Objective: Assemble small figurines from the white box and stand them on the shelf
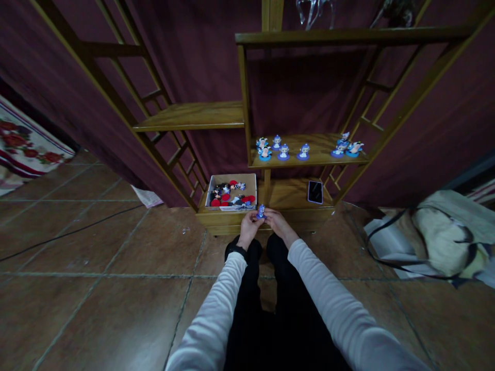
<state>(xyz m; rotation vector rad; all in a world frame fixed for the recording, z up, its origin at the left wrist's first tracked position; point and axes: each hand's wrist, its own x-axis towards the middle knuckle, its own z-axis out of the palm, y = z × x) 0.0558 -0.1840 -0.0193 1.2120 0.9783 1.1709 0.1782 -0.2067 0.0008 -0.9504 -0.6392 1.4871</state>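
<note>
A small purple figurine (pixel 261 211) is held between both hands, in front of the low shelf. My left hand (pixel 248 226) pinches it from the left side. From the right, the fingers of my right hand (pixel 277 221) close on it too. Just beyond my left hand stands an open cardboard box (pixel 232 179) with several figurines on red, black and purple bases jumbled inside. On the shelf above, purple-haired figurines (pixel 283 151) stand upright, with blue-based figurines (pixel 264 150) at the left end and more blue figurines (pixel 353 149) grouped at the right end.
A dark-screened phone (pixel 315 191) lies on the low shelf at right. The wooden shelf unit (pixel 189 116) has a higher left board and a top board (pixel 348 36) bearing clear ornaments. Bags (pixel 441 232) rest on the tiled floor at right; a black cable (pixel 69 233) runs at left.
</note>
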